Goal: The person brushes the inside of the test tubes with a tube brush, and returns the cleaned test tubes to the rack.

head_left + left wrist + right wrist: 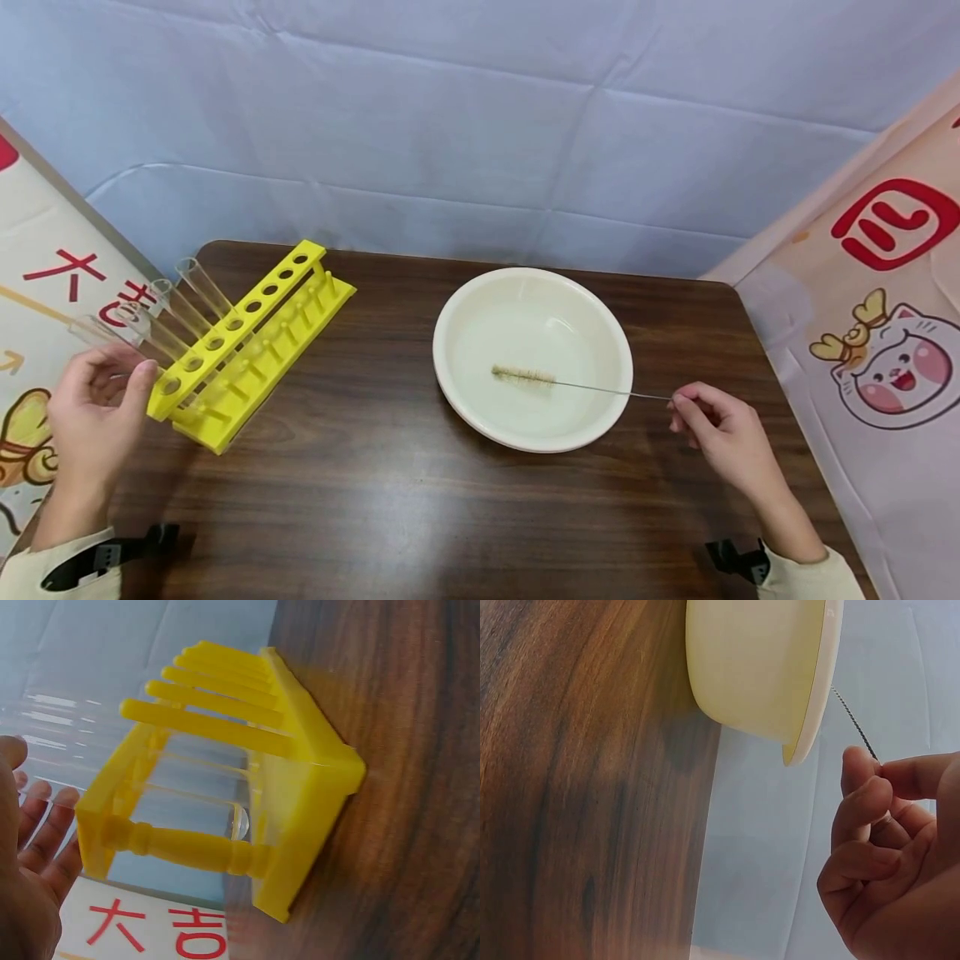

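Note:
A yellow test tube rack (255, 367) stands at the left of the dark wooden table, holding several clear test tubes (204, 287) that lean out to the left. My left hand (97, 408) is at the near end of the rack, around the nearest tube, its thumb and loosely bent fingers apart. In the left wrist view these fingers (45, 825) show beside the tube, just off the rack's top bar. My right hand (723, 433) pinches the end of a test tube brush's wire handle (615, 390) between thumb and forefinger. The bristle head (525, 377) extends over the white basin (442, 350).
The basin holds what looks like water and stands right of the table's middle. Pale blue cloth (450, 125) hangs behind the table (360, 500). Printed panels flank it, with red characters on the left and a cartoon cat (892, 367) on the right.

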`<state>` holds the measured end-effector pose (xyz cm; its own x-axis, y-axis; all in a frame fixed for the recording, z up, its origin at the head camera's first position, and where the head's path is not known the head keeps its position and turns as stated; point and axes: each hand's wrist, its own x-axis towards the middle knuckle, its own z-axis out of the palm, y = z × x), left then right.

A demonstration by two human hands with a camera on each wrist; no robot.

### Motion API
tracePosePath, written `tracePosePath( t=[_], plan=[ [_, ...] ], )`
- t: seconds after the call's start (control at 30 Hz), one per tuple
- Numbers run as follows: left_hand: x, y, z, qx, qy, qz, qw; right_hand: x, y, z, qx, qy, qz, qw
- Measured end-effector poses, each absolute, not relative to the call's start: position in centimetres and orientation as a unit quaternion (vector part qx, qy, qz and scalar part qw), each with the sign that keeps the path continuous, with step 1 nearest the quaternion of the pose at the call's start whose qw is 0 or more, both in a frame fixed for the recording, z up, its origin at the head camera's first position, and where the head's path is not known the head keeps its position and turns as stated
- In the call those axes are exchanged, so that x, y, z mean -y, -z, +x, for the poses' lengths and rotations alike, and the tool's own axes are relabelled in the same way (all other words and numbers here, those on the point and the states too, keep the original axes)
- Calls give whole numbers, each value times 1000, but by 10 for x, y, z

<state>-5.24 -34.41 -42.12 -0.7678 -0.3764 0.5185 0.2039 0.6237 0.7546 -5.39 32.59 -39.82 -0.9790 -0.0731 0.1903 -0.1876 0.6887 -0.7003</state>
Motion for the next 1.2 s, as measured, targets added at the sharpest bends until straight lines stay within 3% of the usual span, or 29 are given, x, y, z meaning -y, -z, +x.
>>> tracePosePath(
  t=[0.3,0.7,1.2],
  plan=[
    [347,430,-56,798,487,-17,354,-324,397,-54,915,-391,71,71],
    [345,430,-52,835,450,48,312,-323,398,-53,918,-385,65,66],
    [330,408,-60,836,432,99,324,-321,397,-54,919,-383,65,66]
  ],
)
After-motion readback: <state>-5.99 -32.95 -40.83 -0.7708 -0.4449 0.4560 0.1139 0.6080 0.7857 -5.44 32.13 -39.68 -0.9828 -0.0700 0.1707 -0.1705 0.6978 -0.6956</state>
